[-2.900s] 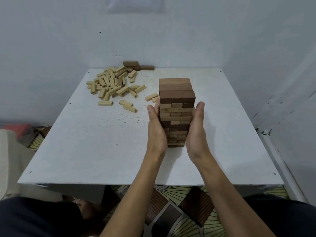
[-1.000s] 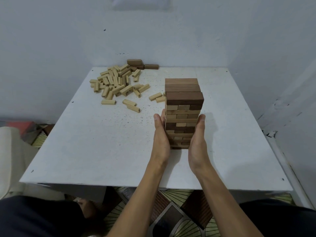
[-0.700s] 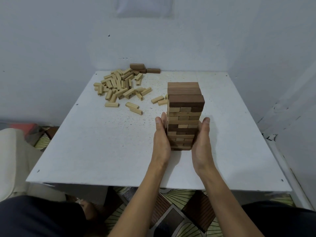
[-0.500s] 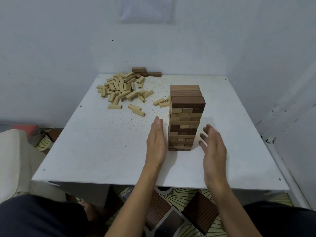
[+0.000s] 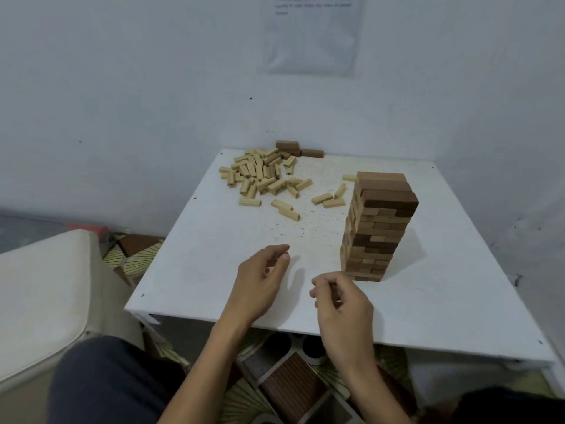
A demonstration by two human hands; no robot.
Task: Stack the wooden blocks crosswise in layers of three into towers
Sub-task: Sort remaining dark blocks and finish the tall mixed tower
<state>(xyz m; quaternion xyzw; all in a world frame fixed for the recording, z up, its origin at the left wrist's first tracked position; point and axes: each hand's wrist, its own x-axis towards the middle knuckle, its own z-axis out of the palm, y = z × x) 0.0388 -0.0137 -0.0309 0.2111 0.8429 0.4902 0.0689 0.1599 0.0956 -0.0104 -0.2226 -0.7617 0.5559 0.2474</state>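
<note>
- The tower (image 5: 379, 228) of wooden blocks stands upright at the centre right of the frame, on the white table (image 5: 214, 270). It is made of crosswise layers of light and dark wood, with three dark blocks on top.
- The left hand (image 5: 260, 283) hovers over the table in the lower middle of the frame. Its fingers (image 5: 279, 250) are loosely curled and hold nothing. It is well to the left of the tower, with bare tabletop between them.
- The right hand (image 5: 342, 307) is lower and further right. Its fingers (image 5: 324, 281) are curled inward, thumb close to forefinger, and nothing shows between them.
- The right hand's knuckles lie just beside the tower's lower left corner in the picture. No finger grips or presses a block.
- A pile of loose light blocks (image 5: 263, 175) lies in the upper middle of the frame, at the table's far left side. A few strays trail toward the tower.
- A few dark blocks (image 5: 287, 145) sit behind the pile, against the wall.
- A sheet of paper (image 5: 312, 35) hangs on the wall at the top of the frame.
</note>
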